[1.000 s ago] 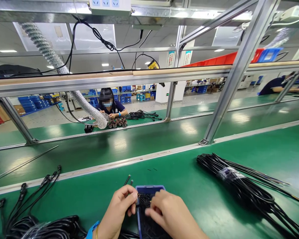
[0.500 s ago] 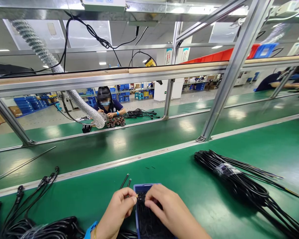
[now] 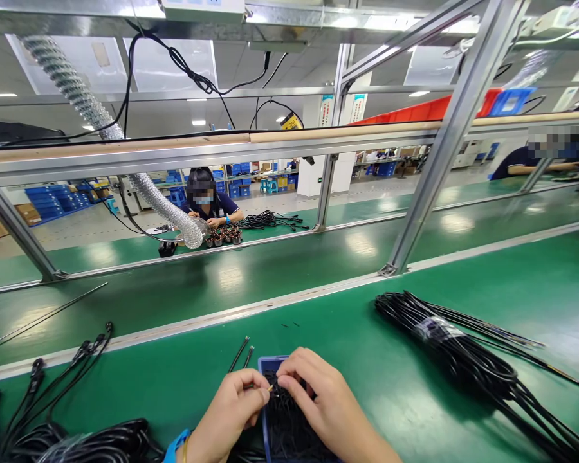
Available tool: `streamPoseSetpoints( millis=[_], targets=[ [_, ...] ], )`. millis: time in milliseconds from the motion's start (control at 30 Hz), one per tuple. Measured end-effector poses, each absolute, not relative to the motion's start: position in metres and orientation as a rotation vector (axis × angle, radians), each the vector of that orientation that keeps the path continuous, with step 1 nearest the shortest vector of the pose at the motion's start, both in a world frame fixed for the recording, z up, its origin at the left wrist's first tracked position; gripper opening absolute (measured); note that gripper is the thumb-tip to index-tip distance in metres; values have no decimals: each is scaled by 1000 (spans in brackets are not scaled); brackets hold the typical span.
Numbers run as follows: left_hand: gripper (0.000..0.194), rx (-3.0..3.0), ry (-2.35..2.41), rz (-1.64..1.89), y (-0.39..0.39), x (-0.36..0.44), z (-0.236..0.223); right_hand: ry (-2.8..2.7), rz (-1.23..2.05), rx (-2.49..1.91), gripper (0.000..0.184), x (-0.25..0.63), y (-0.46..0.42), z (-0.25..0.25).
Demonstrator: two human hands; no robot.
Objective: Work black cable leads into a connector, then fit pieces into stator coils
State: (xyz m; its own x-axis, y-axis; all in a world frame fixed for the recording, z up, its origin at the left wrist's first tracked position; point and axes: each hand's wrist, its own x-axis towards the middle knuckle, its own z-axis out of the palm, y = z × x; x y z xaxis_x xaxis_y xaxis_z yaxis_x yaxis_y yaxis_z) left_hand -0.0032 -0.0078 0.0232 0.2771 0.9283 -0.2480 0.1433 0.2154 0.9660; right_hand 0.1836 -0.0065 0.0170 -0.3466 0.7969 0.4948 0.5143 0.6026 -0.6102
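My left hand is closed in a pinch on a thin black cable whose bare tip shows between the two hands. Two cable ends stick out past it on the green table. My right hand is curled over a blue tray full of small black pieces, its fingertips pinched at the cable tip on something too small to name. A blue band sits on my left wrist.
A bundle of black cables lies to the right. More black cables with plugs lie at the lower left. A conveyor belt runs behind the metal rail. A person works opposite, beside a flexible silver hose.
My right hand has moved up from inside the tray to meet my left fingertips at the cable tip. My left hand has shifted slightly down.
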Motion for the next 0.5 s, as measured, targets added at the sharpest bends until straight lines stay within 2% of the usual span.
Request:
streamPoseSetpoints(
  millis=[300,400,500],
  targets=[
    [24,1227,1122,778,-7,-3,18,-2135,462,-1048,18,184,-9,22],
    [28,1169,1065,838,-6,-5,12,-2180,483,-1029,26,185,-11,28],
    [34,1147,994,910,-7,-7,6,-2148,504,-1079,21,185,-11,31]
  ],
)
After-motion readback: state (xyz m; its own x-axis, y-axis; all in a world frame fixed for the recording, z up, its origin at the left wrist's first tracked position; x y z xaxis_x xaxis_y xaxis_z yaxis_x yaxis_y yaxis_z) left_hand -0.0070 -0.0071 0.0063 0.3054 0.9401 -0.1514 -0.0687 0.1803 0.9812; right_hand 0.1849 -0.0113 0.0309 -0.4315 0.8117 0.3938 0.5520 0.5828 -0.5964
